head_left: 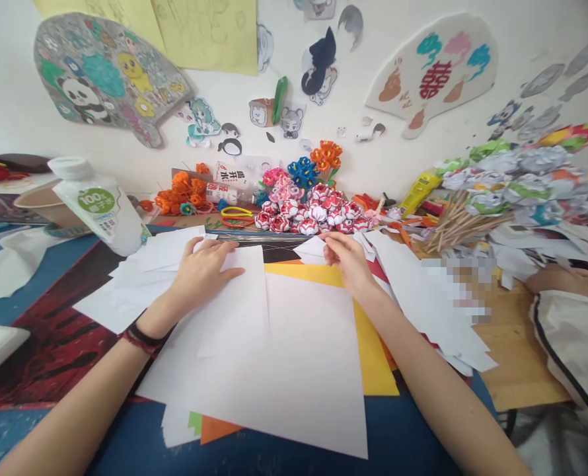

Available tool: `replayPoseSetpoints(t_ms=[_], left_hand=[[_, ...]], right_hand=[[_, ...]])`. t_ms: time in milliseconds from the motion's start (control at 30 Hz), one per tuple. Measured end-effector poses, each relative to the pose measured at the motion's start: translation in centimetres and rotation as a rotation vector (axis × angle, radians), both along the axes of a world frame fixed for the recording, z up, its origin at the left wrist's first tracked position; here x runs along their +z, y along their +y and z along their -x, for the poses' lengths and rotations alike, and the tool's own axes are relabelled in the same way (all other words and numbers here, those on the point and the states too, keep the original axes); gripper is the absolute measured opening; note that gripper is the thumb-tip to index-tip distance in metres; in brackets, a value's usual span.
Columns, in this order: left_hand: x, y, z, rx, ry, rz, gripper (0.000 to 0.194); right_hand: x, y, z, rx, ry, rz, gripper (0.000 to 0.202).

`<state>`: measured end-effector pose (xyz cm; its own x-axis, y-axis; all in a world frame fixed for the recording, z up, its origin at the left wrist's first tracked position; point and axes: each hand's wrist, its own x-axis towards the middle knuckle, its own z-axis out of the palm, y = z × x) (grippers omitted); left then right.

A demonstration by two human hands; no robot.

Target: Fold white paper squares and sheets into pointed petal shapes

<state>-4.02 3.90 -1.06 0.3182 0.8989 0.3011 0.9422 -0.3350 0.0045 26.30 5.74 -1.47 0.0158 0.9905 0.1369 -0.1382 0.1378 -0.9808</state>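
My left hand (205, 268) lies with its fingers spread on a narrow white paper sheet (239, 311). That sheet rests on a larger white sheet (304, 370), over yellow paper (376, 357) and a corner of orange paper (217, 428). At the far edge of the pile, my right hand (348, 259) pinches a small piece of white paper (312, 251) between thumb and fingers. Its exact fold is hard to make out. White sheets (130, 284) spread left of my left hand, and another white stack (417, 297) lies right of my right hand.
Red-and-white paper flowers (318, 210) and orange flowers (180, 192) line the wall. A white bottle (100, 205) stands tilted at the left. Paper flowers on wooden sticks (465, 221) lie at the right, near another person's arm (559, 281) and a light-coloured bag or cloth (576, 344).
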Motion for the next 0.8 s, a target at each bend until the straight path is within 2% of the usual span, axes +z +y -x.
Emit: replayPoseSetpoints(t_ms=[100, 267, 433, 533, 633, 733, 800], left_hand=[[0.1, -0.1, -0.2, -0.006, -0.035, 0.002, 0.038], [0.2, -0.4, -0.7, 0.002, -0.092, -0.006, 0.033], [1.3, -0.9, -1.4, 0.028, -0.207, -0.011, 0.032], [2.3, -1.6, -1.9, 0.003, -0.457, 0.009, 0.032], [3.2, -2.5, -2.9, 0.04, -0.696, -0.014, 0.032], [3.6, -3.2, -3.8, 0.072, -0.835, -0.051, 0.031], [3.7, -3.6, -4.3, 0.063, -0.85, -0.071, 0.031]], right_hand=[[-0.1, 0.2, -0.2, -0.044, 0.017, 0.014, 0.021], [-0.2, 0.1, 0.0, -0.012, -0.007, 0.013, 0.021], [-0.1, -0.1, 0.1, 0.015, -0.081, -0.007, 0.022], [0.1, -0.5, 0.6, 0.173, -0.141, -0.011, 0.031], [0.3, -1.3, 1.5, 0.479, -0.145, 0.011, 0.048], [0.5, -2.2, 2.3, 0.749, -0.175, 0.029, 0.061], [0.6, -2.8, 2.6, 0.828, -0.219, 0.01, 0.056]])
